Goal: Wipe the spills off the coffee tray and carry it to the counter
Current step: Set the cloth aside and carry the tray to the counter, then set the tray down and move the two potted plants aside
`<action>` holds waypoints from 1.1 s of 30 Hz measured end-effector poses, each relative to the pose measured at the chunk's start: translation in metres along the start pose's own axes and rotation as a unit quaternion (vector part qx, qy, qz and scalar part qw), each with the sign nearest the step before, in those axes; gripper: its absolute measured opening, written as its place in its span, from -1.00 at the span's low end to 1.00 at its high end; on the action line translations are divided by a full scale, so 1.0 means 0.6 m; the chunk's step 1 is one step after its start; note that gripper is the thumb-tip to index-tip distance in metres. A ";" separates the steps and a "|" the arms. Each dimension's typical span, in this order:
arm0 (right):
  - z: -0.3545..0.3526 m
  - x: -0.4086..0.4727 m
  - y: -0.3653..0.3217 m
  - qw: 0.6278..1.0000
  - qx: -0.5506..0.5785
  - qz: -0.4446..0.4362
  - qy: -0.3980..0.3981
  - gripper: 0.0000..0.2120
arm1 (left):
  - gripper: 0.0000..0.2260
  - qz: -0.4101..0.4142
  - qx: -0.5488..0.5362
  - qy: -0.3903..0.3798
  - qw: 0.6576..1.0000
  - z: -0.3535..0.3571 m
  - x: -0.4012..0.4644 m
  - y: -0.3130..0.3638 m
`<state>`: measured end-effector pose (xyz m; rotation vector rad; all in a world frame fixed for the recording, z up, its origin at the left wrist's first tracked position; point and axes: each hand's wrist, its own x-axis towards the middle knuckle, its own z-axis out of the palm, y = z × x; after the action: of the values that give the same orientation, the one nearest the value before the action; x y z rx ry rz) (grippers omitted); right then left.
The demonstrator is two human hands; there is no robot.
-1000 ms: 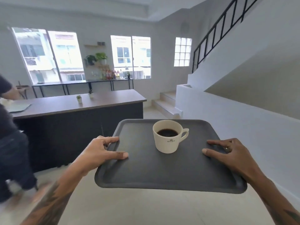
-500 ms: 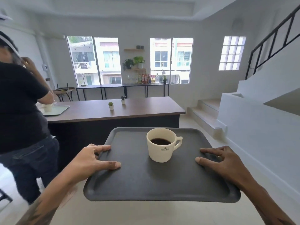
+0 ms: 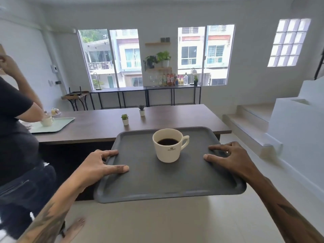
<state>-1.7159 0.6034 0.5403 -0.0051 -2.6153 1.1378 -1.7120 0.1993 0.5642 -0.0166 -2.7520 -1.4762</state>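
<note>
I hold a dark grey coffee tray (image 3: 149, 183) level in the air in front of me. My left hand (image 3: 98, 167) grips its left rim, thumb lying on the tray surface. My right hand (image 3: 229, 160) grips the right rim the same way. A white cup (image 3: 169, 148) of black coffee stands upright near the tray's far middle, handle to the right. No spills show on the tray. The brown-topped counter (image 3: 175, 118) lies just beyond the tray's far edge.
A person in a black shirt (image 3: 15, 130) stands at the left by the counter. On the counter are a pale green tray (image 3: 57, 127) with a cup and two small potted plants (image 3: 125, 119). White steps (image 3: 249, 123) rise at the right.
The view has swung left and closer to the counter; the tray now overlaps its near edge. The person at the left has come further into view. Both hands keep their grip.
</note>
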 end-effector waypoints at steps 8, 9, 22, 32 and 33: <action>0.087 0.345 0.019 0.999 -0.011 -0.039 -0.035 -0.51 | -0.21 -0.027 -0.013 0.040 0.999 -0.001 0.297 -0.003; 0.102 0.385 0.020 0.998 -0.014 -0.046 -0.033 -0.53 | -0.22 -0.031 -0.013 0.045 0.998 -0.004 0.335 -0.008; 0.347 0.809 0.081 0.999 -0.035 -0.031 0.008 -0.52 | -0.19 -0.024 0.049 0.033 0.998 -0.037 0.855 -0.108; 0.477 0.984 0.188 0.998 -0.059 0.008 -0.002 -0.53 | -0.15 -0.074 0.090 0.008 0.993 0.061 1.078 -0.215; 0.490 0.993 0.202 0.998 -0.059 0.014 -0.007 -0.54 | -0.16 -0.083 0.098 0.010 0.992 0.075 1.087 -0.225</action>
<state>-2.3774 0.5460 0.4184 -0.0594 -2.6992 0.9958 -2.3673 0.1623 0.4411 0.2348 -2.9294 -1.2208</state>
